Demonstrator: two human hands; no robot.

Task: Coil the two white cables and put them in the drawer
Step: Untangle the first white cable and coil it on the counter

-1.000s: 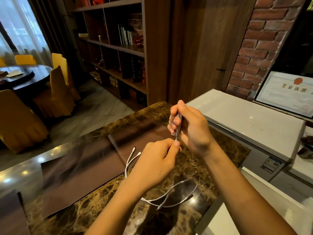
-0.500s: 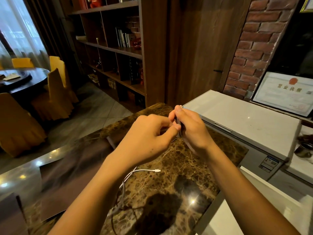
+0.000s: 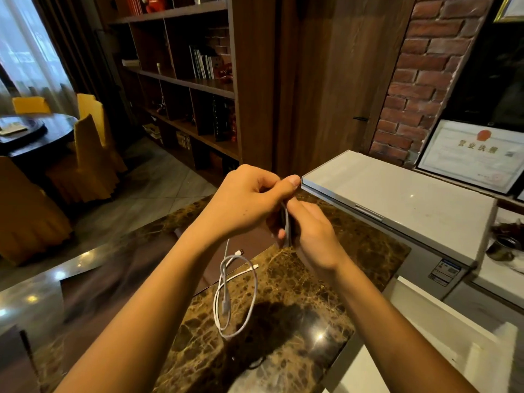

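Both hands meet above the brown marble counter (image 3: 286,350). My right hand (image 3: 312,236) pinches a small bundle of white cable (image 3: 287,225) wound into loops between fingers and thumb. My left hand (image 3: 249,199) grips the same cable from above, thumb stretched out over the bundle. A strand drops from the hands to a loose white loop (image 3: 235,296) lying on the counter, with connector ends (image 3: 241,252) near its far side. I cannot tell whether that loop is the same cable or the second one. An open white drawer (image 3: 442,327) shows at the lower right.
A white chest freezer (image 3: 397,199) stands right behind the counter. A framed certificate (image 3: 473,154) leans on the brick wall. Dark placemats (image 3: 113,282) lie on the counter's left. Bookshelves, a round table and yellow-covered chairs fill the left background.
My left hand has risen from below the right hand to over its top, carrying cable around the bundle. The slack on the counter has been drawn in and now lies as a narrower loop.
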